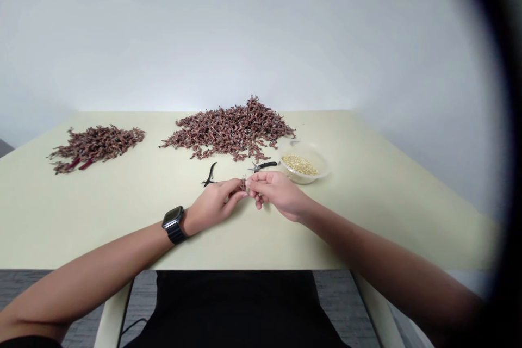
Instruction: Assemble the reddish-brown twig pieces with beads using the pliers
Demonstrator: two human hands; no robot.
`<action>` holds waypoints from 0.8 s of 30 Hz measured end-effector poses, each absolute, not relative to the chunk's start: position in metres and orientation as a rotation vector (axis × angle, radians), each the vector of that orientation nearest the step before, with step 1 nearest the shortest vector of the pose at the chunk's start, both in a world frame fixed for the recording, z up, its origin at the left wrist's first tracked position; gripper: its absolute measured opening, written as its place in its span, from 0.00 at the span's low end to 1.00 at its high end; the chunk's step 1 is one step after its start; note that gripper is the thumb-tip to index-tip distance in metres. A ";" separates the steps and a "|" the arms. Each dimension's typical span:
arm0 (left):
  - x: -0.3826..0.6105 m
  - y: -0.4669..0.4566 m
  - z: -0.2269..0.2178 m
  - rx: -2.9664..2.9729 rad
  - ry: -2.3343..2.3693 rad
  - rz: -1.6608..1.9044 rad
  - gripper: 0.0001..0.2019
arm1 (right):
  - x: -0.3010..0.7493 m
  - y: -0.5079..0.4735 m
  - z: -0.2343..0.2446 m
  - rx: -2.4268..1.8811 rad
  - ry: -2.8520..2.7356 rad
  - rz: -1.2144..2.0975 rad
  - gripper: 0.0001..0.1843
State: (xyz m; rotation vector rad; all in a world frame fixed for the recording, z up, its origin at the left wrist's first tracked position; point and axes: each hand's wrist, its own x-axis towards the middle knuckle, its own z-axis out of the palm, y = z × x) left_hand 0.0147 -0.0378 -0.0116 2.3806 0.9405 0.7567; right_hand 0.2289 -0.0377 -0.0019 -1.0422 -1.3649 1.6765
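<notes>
My left hand (216, 202) and my right hand (275, 191) meet over the middle of the pale green table (367, 212). Both pinch one small reddish-brown piece (243, 184) between their fingertips. A black watch (174, 224) sits on my left wrist. Just beyond my hands lie black pliers (210, 175) and a second small black-handled tool (263, 166).
A large heap of the reddish-brown pieces (230, 130) lies at the back centre, a smaller heap (95, 144) at the back left. A clear bowl of small golden bits (304, 166) stands right of the tools. A white wall rises behind the table.
</notes>
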 end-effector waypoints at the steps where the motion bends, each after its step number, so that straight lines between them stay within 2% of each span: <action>1: 0.015 -0.038 -0.012 2.375 0.944 0.763 0.11 | 0.229 -0.038 -0.001 -1.038 -1.356 1.686 0.17; 16: 0.017 -0.036 -0.014 2.272 0.970 0.782 0.10 | 0.234 -0.036 0.001 -1.018 -1.553 1.537 0.13; 24: 0.017 -0.036 -0.015 2.268 0.984 0.745 0.11 | 0.232 -0.039 -0.002 -1.077 -1.687 1.306 0.09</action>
